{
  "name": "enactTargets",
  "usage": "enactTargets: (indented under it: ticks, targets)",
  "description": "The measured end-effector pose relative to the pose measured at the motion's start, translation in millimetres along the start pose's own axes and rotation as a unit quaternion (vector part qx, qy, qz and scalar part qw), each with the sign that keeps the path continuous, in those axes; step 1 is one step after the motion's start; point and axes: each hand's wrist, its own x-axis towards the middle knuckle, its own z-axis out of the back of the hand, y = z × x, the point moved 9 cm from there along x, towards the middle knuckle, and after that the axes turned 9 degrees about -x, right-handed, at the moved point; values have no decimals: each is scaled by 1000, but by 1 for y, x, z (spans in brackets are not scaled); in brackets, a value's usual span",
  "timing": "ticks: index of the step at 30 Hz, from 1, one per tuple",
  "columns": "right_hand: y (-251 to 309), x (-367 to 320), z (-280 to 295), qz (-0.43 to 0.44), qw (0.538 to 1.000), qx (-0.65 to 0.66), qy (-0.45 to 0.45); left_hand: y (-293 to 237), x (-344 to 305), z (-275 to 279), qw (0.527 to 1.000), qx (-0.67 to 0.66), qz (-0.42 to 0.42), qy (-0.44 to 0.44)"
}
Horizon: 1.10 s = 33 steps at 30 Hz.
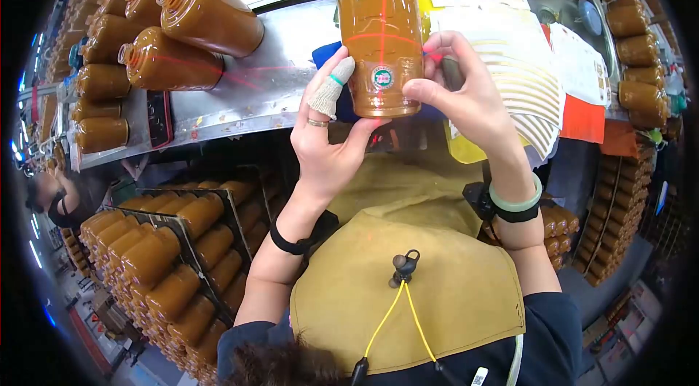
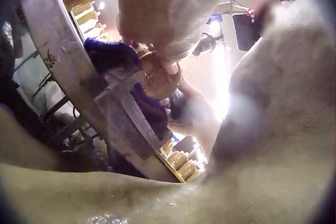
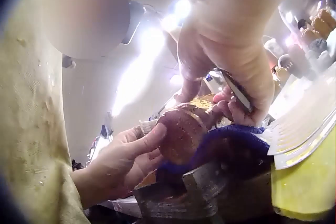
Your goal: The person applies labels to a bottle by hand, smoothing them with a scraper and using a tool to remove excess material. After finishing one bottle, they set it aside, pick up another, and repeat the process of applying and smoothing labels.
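A glossy brown bottle lies neck away from me in the head view, with a round green-and-white label low on its face. Red light lines cross on the bottle above the label. My left hand grips the base, thumb under the bottom and fingers along the left side; one finger wears a knitted finger cover. The right hand has its thumb on the bottle's lower right side. Curled in its other fingers is a dark flat tool. A blue cloth lies beneath the bottle.
Several brown bottles lie on the metal worktable at left. Fanned white sheets are at right, by a yellow tray. Stacked bottles fill racks below left. Another person is at far left.
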Motion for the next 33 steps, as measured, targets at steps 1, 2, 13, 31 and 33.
enactTargets:
  ticks: [1, 2, 13, 31, 33]
  targets:
    - [0, 0, -1, -12, 1000, 18, 8, 0, 0, 0, 1000, 0, 0, 0]
    - [-1, 0, -1, -12, 1000, 17, 8, 0, 1, 1, 1000, 0, 2, -1]
    - [-2, -1, 3, -30, 999, 39, 6, -36, -12, -7, 950, 252, -179, -42]
    - [-6, -12, 23, -13, 995, -52, -80, 5, -9, -2, 998, 10, -46, -45]
    - [-10, -17, 22, 1, 995, -50, -87, 5, -8, -2, 999, 1, -18, -36]
